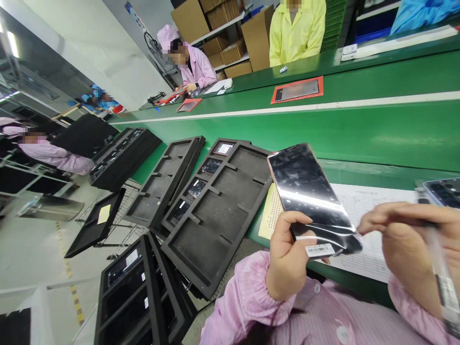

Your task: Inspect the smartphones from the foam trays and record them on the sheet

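My left hand [287,261] is closed around the lower left edge of a smartphone [307,182], held tilted above the bench. The phone's dark, glossy face is turned up and seems covered with clear film. A white barcode label [319,250] sits at its lower end. At the phone's lower right corner, my right hand [406,235] has its fingertips pinched by the film's edge; whether they grip it I cannot tell. A pen [440,282] with a clear barrel is tucked in that same hand, blurred. Beneath the phone lies a printed form [364,263] beside a yellow dotted sheet [270,215].
Black foam trays [230,191], some holding phones, lean at my left. More trays [143,297] are stacked below. A green conveyor line [381,86] carries a phone on a red mat [319,82]. Another phone [445,191] lies far right. Co-workers sit across the line.
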`<act>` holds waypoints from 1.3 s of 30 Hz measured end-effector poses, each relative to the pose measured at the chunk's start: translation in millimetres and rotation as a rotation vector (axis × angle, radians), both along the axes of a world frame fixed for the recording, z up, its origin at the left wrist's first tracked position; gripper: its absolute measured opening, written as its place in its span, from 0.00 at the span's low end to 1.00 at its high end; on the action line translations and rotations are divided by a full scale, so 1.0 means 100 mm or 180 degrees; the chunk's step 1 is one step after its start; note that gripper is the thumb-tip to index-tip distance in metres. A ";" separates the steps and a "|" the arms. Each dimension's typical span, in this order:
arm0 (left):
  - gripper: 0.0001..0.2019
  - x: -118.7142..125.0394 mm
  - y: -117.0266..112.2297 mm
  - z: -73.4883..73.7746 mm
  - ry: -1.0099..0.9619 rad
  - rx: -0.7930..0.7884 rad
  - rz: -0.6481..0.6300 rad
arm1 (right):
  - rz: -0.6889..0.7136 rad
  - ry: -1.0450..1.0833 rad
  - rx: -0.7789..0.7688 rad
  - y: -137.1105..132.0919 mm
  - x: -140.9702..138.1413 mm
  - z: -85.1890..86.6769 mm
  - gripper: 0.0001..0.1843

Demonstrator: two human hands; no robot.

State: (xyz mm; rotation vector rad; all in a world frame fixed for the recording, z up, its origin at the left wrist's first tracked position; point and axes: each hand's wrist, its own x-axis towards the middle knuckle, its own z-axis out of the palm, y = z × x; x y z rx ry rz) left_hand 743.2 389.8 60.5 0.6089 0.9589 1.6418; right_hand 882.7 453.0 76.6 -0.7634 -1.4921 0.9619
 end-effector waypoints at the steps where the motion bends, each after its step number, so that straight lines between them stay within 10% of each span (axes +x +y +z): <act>1: 0.15 -0.01 0.02 0.01 -0.0007 -0.0026 0.0065 | 0.0029 -0.0049 0.0294 0.01 0.03 0.03 0.05; 9: 0.10 -0.02 0.03 0.00 0.0114 -0.0137 0.0229 | 0.0992 -0.1851 0.1934 0.03 0.07 0.10 0.09; 28: 0.17 0.00 0.05 0.10 0.0330 -0.0238 0.0249 | 0.1012 -0.2190 0.1916 0.01 0.13 -0.17 0.14; 39: 0.15 0.02 0.09 0.15 0.0568 -0.0319 0.0388 | 0.0799 -0.2316 0.2542 0.06 0.06 0.03 0.15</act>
